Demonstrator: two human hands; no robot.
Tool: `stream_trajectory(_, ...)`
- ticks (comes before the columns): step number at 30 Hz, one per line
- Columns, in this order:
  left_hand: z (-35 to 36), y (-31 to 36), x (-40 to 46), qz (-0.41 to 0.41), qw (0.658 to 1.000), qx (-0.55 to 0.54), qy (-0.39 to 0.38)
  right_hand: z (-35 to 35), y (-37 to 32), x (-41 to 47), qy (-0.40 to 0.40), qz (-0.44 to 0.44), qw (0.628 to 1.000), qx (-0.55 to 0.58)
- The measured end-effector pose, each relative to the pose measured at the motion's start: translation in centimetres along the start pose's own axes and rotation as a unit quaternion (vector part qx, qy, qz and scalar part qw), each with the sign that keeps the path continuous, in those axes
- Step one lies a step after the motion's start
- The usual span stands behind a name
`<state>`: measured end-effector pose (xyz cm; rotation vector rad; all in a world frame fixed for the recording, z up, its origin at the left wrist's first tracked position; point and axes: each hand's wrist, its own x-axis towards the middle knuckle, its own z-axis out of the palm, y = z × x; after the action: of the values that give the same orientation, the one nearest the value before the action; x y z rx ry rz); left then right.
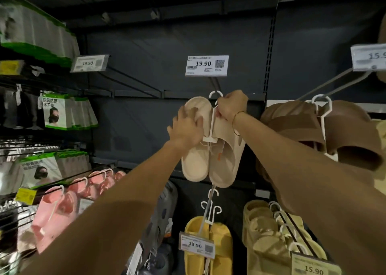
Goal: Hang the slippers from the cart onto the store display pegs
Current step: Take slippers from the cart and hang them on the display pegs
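Observation:
A pair of beige slippers (211, 161) on a white plastic hanger (211, 124) is held up at the display peg (215, 84) under the middle 19.90 price tag (206, 65). The hanger's hook sits at the peg's front end. My left hand (186, 128) grips the left slipper's strap. My right hand (230, 105) is closed around the hanger's stem just below the hook. The cart is out of view.
Brown slippers (321, 128) hang on the peg to the right. Yellow slippers (208, 245) and olive ones (271, 239) hang below, pink ones (62, 207) at lower left. Packaged face masks (60, 111) fill the left shelves. A dark back panel (167, 44) lies behind.

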<state>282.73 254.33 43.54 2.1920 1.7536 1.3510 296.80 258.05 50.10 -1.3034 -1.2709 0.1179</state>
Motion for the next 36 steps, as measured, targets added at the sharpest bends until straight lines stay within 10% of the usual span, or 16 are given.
stream_trajectory(5, 4.1, -3.2, 0.0, 0.004, 0.989, 0.017, -0.144, 2.6, 3.4, 4.2, 0.005, 0.033, 0.999, -0.038)
stream_trajectory(16, 4.0, -5.9, -2.4, 0.002, 0.997, -0.016, -0.070, 3.3, 3.4, 0.3, 0.030, -0.014, 0.999, 0.035)
stream_trajectory(24, -3.0, -6.4, -12.7, 0.034, 0.992, -0.110, 0.055, 0.7, 0.2, -17.6, -0.186, -0.113, 0.975, 0.047)
stream_trajectory(36, -11.2, -13.4, -52.3, -0.074, 0.978, -0.192, -0.011, -5.6, 2.1, -57.4, -0.331, 0.051, 0.934, 0.124)
